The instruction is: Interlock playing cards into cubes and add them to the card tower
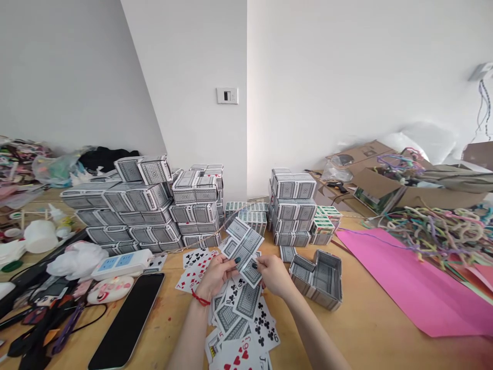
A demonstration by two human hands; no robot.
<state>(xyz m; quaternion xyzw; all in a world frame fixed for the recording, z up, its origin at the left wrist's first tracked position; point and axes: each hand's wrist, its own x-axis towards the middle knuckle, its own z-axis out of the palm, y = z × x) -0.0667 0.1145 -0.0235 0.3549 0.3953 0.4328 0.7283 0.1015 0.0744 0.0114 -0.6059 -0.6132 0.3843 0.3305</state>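
My left hand [216,275] pinches the left side of several grey-backed playing cards [243,239] joined in a flat, overlapping piece. At its lower right, the fingers of my right hand [272,275] are closed on the same piece. Dark nail polish shows on both hands, and a red string circles my left wrist. Beneath the hands lies a loose heap of playing cards [246,303], some face up and some face down. Beside my right hand stands an open box folded from cards [319,280]. More face-up cards [198,270] lie left of my left hand.
Stacked card-built blocks [134,200] rise at the back left, with another stack [293,205] right of centre. Green card packs [325,223] stand beside it. A black phone [127,321] lies front left, pink paper [400,277] at right, near colourful pipe cleaners [439,231].
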